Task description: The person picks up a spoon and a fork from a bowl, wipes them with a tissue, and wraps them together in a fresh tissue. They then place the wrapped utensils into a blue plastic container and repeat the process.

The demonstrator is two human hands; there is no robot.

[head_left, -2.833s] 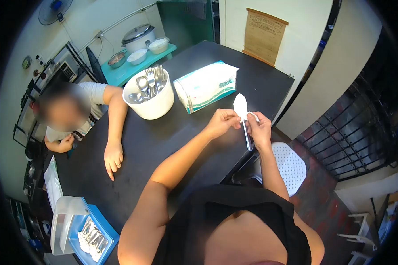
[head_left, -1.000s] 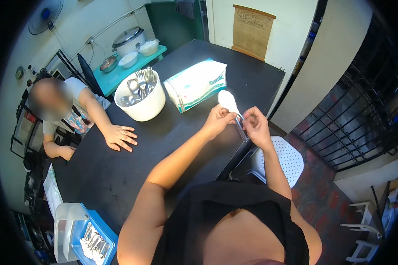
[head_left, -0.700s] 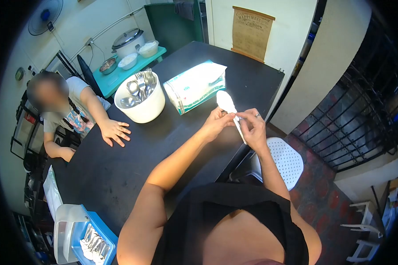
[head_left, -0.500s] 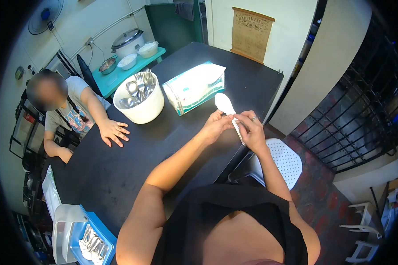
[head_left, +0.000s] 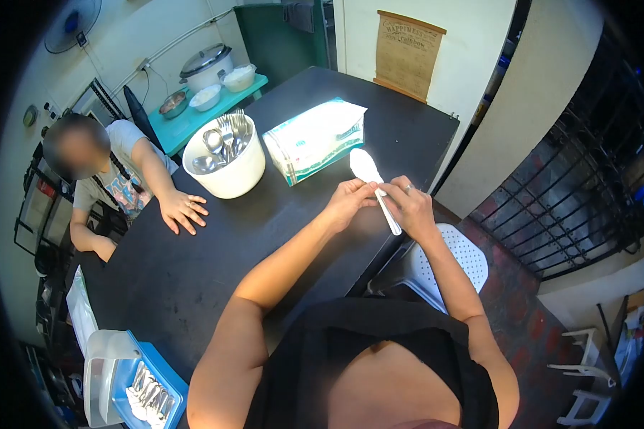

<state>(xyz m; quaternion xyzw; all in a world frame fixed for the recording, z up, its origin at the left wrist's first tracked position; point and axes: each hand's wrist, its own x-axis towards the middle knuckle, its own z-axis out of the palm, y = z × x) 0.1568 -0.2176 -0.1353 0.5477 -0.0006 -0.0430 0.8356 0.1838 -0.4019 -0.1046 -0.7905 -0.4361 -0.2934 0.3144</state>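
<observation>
A metal spoon (head_left: 390, 217) is held over the right part of the dark table, its upper end covered by a white tissue (head_left: 363, 164). My left hand (head_left: 349, 200) pinches the spoon's middle from the left, fingers closed. On the other side, my right hand (head_left: 408, 205) has its fingers closed on the same stretch, where the tissue ends. The bare handle points down toward me. Just beyond my hands lies a tissue pack (head_left: 315, 139). To its left stands a white tub (head_left: 232, 171) holding several spoons and forks (head_left: 227, 132).
Across the black table (head_left: 215, 264) sits another person (head_left: 122, 171), one hand resting flat on top. A blue container (head_left: 166, 368) with several wrapped utensils is at the lower left, near a plastic packet (head_left: 81, 311). A white stool (head_left: 454, 261) stands at the right edge.
My right hand's fingers have shifted slightly up at the tissue's lower end, and more of the spoon's handle shows below. The spoon remains between both hands.
</observation>
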